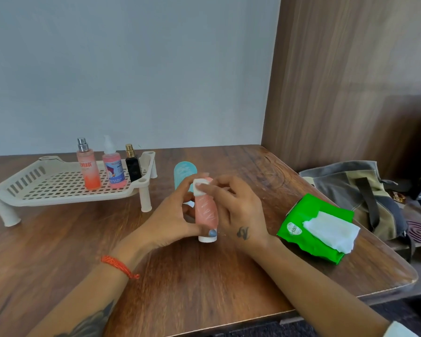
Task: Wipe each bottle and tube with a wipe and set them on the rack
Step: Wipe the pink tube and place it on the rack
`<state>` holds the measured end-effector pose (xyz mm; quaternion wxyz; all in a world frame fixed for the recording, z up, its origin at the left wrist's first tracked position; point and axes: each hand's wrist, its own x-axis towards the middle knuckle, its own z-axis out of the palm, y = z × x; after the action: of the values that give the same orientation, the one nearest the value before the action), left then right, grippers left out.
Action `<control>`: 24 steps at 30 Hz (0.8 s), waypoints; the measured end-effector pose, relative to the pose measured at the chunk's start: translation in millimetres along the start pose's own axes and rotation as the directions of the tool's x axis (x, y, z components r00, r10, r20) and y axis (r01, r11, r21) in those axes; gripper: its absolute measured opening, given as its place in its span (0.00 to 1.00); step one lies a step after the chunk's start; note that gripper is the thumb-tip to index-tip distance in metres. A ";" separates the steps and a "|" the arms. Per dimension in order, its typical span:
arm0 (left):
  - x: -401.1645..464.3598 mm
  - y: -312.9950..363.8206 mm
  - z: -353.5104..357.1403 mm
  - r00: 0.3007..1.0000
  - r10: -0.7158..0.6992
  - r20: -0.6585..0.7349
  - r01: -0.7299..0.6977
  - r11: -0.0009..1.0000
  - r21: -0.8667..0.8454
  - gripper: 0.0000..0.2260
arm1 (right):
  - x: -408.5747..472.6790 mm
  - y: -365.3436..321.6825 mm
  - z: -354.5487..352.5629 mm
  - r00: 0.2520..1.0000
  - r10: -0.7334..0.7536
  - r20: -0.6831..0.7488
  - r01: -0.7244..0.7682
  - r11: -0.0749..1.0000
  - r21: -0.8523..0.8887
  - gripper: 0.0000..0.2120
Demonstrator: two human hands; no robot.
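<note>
1. The left hand (173, 215) curls its fingers and thumb around a pink plastic tube with a white cap (206, 212), gripping it; the thumb with a blue-painted nail lies low on the tube near the cap.
2. The right hand (238, 210) pinches a small folded white wipe (200, 188) against the tube's upper end, fingers bent.
3. Both forearms come in from 6 o'clock and meet at the centre of the brown wooden table (204, 276). The left wrist wears an orange thread bracelet (118, 265).
4. The pink tube stands nearly upright, long axis vertical, white cap down on or just above the table; which, I cannot tell. Its crimped end points up.
5. A pale blue plastic tube (184, 172) stands just behind the pink one, toward 12 o'clock, partly hidden by the hands.
6. At 10 o'clock, a cream perforated plastic rack on short legs (58, 188) holds three upright bottles in a row: an orange spray bottle with a silver top (88, 166), a pink pump bottle with a blue label (113, 169), and a small black bottle with a gold cap (133, 165).
7. At 3 o'clock lies a green pack of wipes (311, 239) with a white sheet (331, 231) pulled out on top.
8. Beyond the table edge at 2 o'clock sits a grey and tan fabric bag (350, 188).
</note>
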<state>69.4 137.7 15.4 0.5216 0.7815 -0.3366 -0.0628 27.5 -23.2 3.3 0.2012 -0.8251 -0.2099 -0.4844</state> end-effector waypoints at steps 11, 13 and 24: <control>-1.1 2.1 -0.3 1.000 -0.026 0.009 0.025 0.998 0.054 0.42 | -0.7 14.3 5.7 0.989 0.147 -0.033 -0.144 0.987 0.069 0.17; -0.6 1.3 -0.3 1.000 -0.024 0.012 0.023 0.997 0.068 0.42 | 0.4 17.5 9.5 0.974 0.220 -0.052 -0.215 0.972 0.092 0.17; -2.8 2.0 1.5 0.998 0.057 -0.003 -0.057 0.998 -0.030 0.42 | -0.5 2.4 4.5 0.979 -0.203 0.004 0.202 0.973 -0.112 0.13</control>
<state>65.7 137.8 15.8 0.5353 0.7638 -0.3569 -0.0520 31.8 -22.9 0.5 0.1050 -0.8075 -0.2648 -0.5166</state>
